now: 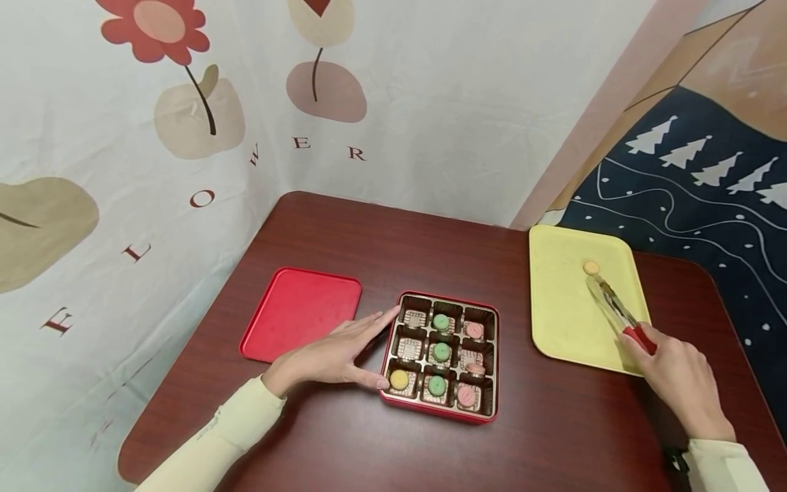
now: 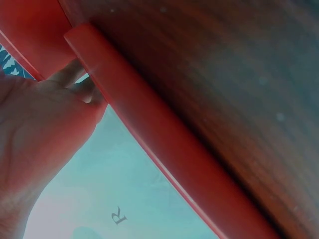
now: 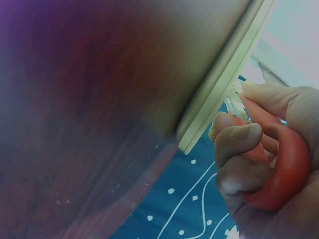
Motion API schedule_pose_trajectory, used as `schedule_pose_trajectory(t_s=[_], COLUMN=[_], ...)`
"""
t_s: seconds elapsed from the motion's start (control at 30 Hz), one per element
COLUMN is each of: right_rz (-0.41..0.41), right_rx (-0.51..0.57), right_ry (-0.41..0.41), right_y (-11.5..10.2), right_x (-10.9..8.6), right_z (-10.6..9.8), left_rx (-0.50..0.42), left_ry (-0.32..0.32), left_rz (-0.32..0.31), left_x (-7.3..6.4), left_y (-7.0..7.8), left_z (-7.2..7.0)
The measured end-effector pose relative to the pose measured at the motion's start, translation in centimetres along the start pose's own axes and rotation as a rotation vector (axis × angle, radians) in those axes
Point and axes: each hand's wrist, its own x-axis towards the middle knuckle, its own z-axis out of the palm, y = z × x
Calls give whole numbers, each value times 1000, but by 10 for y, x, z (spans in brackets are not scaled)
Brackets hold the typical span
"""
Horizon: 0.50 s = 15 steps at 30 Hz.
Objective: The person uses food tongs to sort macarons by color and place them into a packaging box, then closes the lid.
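Note:
My right hand (image 1: 682, 376) grips the red handles of metal tongs (image 1: 617, 305) over the yellow tray (image 1: 553, 328). The tong tips lie right by a small yellow macaron (image 1: 591, 268) on that tray; whether they touch it I cannot tell. In the right wrist view the fingers curl round the looped red handle (image 3: 294, 169). My left hand (image 1: 335, 355) rests with straight, spread fingers against the left side of a red box (image 1: 443, 411). A divided insert in it holds green macarons (image 1: 441, 352) down the middle column, pink ones (image 1: 466, 394) on the right and a yellow one (image 1: 399, 379) at front left.
Left of the box lies a flat red lid (image 1: 307, 311), partly behind the left hand. Box, lid and yellow tray stand on a dark reddish-brown table (image 1: 393, 253). Printed curtains (image 1: 443, 123) hang close behind the table's far edge and along its sides.

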Motion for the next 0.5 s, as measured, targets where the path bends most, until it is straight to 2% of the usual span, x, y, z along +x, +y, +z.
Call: schedule_pose_trajectory(t_s=[0.23, 0.5], right_rz=[-59, -98], right_rx=[-13, -10], right_ry=[58, 35], right_y=[-8, -20], right_x=[-10, -22], right_z=[1, -3], left_rx=[4, 10], left_ry=[-6, -20], left_rz=[-5, -13], left_x=[1, 0], left_y=[0, 1], left_z=[0, -2])
